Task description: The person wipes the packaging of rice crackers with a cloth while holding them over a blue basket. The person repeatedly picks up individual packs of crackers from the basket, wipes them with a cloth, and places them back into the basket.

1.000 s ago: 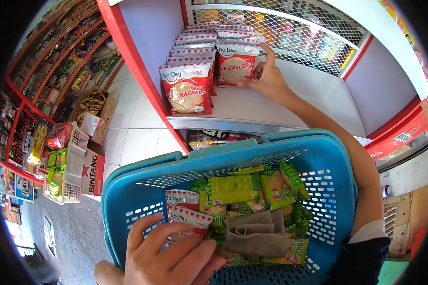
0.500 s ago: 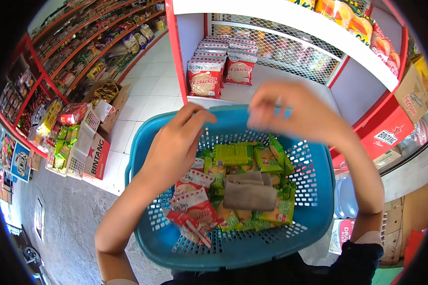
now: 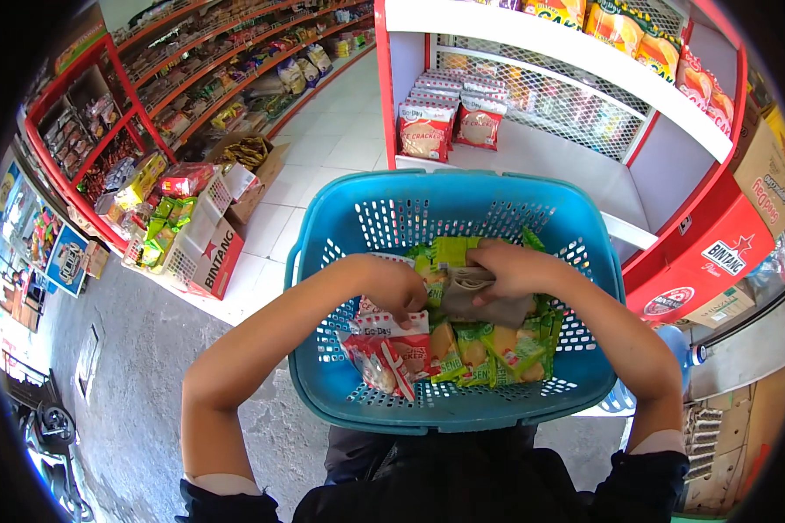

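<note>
A blue plastic basket [image 3: 462,418] with perforated walls sits before me, holding snack packets and a folded grey-brown cloth [image 3: 504,311]. My right hand [image 3: 516,268] is closed on the cloth, its thumb and fingers pinching the upper fold. On the basket's left side, my left hand [image 3: 391,286] has its fingers curled down onto the top edge of a red and white cracker packet [image 3: 410,342]; its fingertips are partly hidden. Several green snack packets [image 3: 475,353] lie under and around the cloth.
A red-framed shelf unit [image 3: 506,166] stands ahead, with rice cracker packets [image 3: 427,131] on its left. Red cartons [image 3: 715,253] are stacked at right. Goods in a white crate [image 3: 183,261] stand at left, near long stocked shelves [image 3: 235,70]. A motorbike [image 3: 57,427] shows far left.
Both hands have come down from above the basket's far rim into it. The right hand has taken hold of the cloth; the left has reached the cracker packets. The view has shifted.
</note>
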`<state>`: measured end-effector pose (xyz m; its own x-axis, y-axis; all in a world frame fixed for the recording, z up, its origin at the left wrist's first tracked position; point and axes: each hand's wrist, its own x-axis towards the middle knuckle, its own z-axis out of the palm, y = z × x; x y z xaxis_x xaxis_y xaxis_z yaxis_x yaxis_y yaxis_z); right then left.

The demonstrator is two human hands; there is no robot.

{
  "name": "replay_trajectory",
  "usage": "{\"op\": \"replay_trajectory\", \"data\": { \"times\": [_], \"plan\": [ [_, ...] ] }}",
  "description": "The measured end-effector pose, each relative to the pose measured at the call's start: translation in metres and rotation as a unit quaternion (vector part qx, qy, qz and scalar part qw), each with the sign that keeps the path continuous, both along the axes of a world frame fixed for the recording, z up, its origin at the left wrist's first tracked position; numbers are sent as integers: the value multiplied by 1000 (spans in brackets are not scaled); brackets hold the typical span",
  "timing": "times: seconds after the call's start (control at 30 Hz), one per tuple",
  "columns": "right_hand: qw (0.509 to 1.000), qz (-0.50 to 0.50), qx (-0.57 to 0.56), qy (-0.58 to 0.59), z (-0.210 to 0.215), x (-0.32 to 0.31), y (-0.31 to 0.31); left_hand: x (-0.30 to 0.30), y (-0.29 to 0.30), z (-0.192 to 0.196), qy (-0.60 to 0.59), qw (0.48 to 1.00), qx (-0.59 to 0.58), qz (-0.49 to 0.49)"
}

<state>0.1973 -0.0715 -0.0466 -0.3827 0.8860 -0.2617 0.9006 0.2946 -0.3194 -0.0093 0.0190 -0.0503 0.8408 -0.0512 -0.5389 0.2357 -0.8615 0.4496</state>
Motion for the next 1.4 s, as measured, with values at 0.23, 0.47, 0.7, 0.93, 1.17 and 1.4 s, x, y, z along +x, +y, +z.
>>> {"op": "replay_trajectory", "data": {
  "times": [0.23, 0.47, 0.7, 0.93, 1.17, 1.4],
  "plan": [
    [881, -158, 262, 362, 57, 11, 1, 0, 6, 26, -362, 904, -21, 228],
    [594, -244, -83, 762, 78, 25, -11, -1, 7, 57, -612, 687, -51, 388],
    [771, -216, 128, 585, 51, 2, -1, 1, 6, 55, -657, 629, -125, 397],
    [801, -196, 156, 543, 66, -11, -11, -7, 8, 55, -662, 573, -67, 479],
    [651, -285, 50, 701, 79, -3, -16, -15, 12, 55, -504, 534, -483, 477],
    [677, -249, 106, 684, 72, 14, -7, -7, -2, 62, -500, 541, -528, 423]
  ]
}}
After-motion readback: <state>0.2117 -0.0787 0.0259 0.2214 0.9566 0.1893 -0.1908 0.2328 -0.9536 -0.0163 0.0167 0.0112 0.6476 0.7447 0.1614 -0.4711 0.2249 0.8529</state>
